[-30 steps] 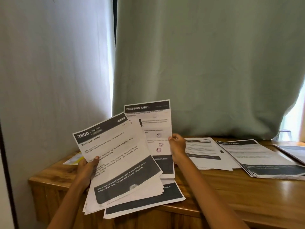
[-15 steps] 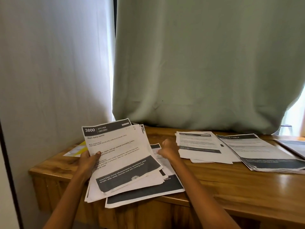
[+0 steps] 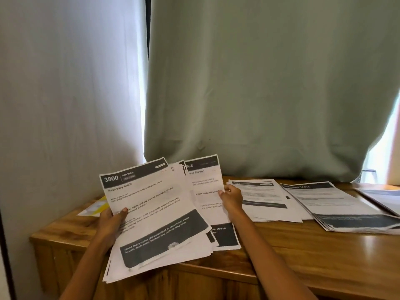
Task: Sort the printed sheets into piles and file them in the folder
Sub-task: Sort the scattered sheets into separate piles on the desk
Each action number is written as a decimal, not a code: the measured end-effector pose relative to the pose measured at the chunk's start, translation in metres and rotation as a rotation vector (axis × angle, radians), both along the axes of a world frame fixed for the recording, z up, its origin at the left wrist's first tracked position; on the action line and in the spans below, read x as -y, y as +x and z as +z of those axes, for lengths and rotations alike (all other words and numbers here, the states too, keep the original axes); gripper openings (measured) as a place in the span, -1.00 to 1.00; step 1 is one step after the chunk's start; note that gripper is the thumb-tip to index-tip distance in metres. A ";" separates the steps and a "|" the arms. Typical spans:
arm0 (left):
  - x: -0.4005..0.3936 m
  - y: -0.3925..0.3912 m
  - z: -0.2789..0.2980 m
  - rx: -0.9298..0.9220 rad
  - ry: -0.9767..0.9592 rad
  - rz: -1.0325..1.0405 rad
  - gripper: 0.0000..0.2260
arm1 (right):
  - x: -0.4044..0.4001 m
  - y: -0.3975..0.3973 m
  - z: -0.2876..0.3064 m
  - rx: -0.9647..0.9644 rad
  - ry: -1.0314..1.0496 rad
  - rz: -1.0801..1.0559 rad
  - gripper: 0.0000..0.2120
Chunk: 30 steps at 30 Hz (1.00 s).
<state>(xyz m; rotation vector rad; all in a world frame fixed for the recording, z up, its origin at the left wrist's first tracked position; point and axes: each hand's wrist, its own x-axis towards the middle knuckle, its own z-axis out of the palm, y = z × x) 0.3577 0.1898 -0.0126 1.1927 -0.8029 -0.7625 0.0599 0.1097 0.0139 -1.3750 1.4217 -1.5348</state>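
My left hand (image 3: 112, 221) grips a fanned stack of printed sheets (image 3: 155, 215) by its left edge, tilted up over the table's front left corner; the top sheet reads "3800 KITCHEN, Wash baby bottle". My right hand (image 3: 231, 198) pinches the right edge of a single sheet (image 3: 205, 187) with a dark header, raised behind the stack. Two sorted piles lie flat on the wooden table (image 3: 281, 252): a middle pile (image 3: 262, 198) just right of my right hand, and a thicker pile (image 3: 333, 204) further right. A folder-like cover (image 3: 383, 198) shows at the far right edge.
A yellow-and-white paper (image 3: 95, 207) lies at the table's back left, partly behind the stack. Grey-green curtains (image 3: 259, 83) hang right behind the table. A white wall stands on the left. The table's front edge runs below my forearms.
My right hand, which was down on the table among the sheets half a second ago, has lifted a single sheet up behind the stack. The left hand's stack has stayed about where it was.
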 end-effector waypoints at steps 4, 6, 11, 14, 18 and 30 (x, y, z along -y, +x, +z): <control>-0.002 0.000 0.002 0.001 -0.004 -0.009 -0.81 | 0.003 -0.006 -0.003 0.125 0.029 0.039 -0.98; -0.004 -0.003 0.003 0.003 -0.005 -0.007 -0.76 | 0.002 -0.005 -0.004 0.145 0.030 0.058 -0.98; -0.005 -0.004 0.004 -0.019 -0.021 -0.020 -0.73 | -0.002 -0.004 -0.001 0.174 0.023 0.091 -0.92; -0.004 -0.003 0.003 -0.038 -0.017 -0.036 -0.72 | -0.004 -0.003 -0.001 0.171 0.032 0.116 -0.93; 0.000 -0.003 0.002 -0.084 0.007 -0.037 -0.72 | -0.009 0.006 -0.001 0.179 0.041 0.196 -0.95; 0.003 -0.088 0.024 -0.025 -0.082 -0.058 -0.80 | -0.049 -0.009 0.036 0.027 -0.011 0.324 -0.63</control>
